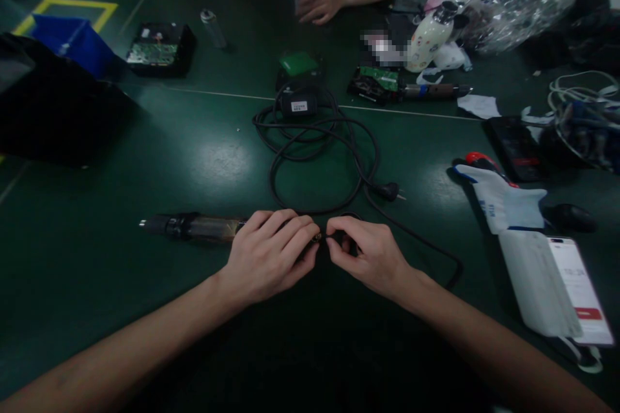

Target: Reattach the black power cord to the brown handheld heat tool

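Observation:
An electric screwdriver (208,227) lies along the near side of the green table (184,329), its bit end pointing left. My left hand (274,251) is wrapped over the screwdriver's rear part, and the round end shows by my fingertips. Just right of that end, my right hand (371,251) is closed in a pinch on a small dark cable end, mostly hidden by the fingers. The two hands' fingertips almost meet. Behind them, a black cable (276,181) lies in loose coils with a labelled black power adapter (298,104) and a two-pin plug (389,191).
At the far side, a co-worker's hands (320,3) handle something small. Opened devices with circuit boards (157,48) stand across the back, near a blue bin (72,42). To the right lie a second screwdriver (436,91), a cream bottle (431,35), a glove (506,200) and a phone (584,297).

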`<state>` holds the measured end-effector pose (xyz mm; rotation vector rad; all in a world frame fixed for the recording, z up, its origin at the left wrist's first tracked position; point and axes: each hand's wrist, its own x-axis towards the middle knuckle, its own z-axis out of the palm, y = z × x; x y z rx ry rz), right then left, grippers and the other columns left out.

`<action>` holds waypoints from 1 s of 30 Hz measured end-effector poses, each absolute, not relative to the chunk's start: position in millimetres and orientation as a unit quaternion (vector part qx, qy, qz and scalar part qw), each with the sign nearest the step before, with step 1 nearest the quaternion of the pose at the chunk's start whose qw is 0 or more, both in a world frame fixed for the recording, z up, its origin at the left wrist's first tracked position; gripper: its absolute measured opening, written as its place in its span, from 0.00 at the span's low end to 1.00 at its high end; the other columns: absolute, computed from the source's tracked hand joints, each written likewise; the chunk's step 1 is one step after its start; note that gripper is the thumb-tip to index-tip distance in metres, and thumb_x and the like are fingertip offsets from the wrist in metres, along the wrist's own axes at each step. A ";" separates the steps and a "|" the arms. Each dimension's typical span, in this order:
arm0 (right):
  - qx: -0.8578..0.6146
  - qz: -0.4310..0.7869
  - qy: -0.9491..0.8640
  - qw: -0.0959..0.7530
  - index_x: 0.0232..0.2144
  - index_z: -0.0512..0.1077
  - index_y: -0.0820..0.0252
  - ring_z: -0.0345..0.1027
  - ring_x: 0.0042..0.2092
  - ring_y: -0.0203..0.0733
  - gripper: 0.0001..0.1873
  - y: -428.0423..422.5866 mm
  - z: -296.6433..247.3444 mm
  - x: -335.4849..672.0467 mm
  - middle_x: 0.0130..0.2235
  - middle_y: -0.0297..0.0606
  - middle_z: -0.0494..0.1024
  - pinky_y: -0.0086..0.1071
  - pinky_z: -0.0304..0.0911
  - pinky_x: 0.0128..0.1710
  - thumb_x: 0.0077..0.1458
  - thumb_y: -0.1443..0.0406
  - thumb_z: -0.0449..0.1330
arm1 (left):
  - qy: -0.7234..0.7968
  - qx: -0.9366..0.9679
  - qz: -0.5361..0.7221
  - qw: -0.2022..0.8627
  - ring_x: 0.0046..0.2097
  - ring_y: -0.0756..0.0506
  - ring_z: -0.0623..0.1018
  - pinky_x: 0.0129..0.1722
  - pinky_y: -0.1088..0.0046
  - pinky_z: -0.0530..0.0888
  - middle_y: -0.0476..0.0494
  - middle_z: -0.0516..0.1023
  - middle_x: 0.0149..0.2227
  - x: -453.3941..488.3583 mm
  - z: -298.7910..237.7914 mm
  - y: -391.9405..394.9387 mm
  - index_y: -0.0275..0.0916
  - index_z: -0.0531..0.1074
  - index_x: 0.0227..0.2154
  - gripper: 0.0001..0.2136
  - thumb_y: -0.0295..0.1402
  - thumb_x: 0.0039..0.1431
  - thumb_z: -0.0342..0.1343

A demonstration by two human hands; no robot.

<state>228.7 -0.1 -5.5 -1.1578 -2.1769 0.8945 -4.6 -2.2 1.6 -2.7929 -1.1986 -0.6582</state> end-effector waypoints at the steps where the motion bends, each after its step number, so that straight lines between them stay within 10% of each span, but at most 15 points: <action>1: -0.427 0.330 -0.802 0.256 0.44 0.72 0.57 0.71 0.31 0.34 0.06 -0.2 -5.6 228.7 0.36 0.34 0.78 0.27 0.65 0.31 0.65 0.68 0.59 | -0.386 -0.898 -0.212 0.016 0.48 0.42 0.81 0.45 0.60 0.71 0.44 0.84 0.48 -4.6 1.5 -2.3 0.40 0.76 0.48 0.10 0.34 0.66 0.60; 30: -0.423 0.330 -0.805 0.253 0.45 0.71 0.57 0.71 0.31 0.34 0.07 -0.5 -6.4 229.1 0.36 0.33 0.78 0.28 0.64 0.32 0.65 0.68 0.59 | -0.384 -0.898 -0.212 0.001 0.49 0.43 0.81 0.46 0.62 0.69 0.45 0.84 0.48 -4.7 2.3 -1.5 0.39 0.74 0.47 0.07 0.32 0.68 0.60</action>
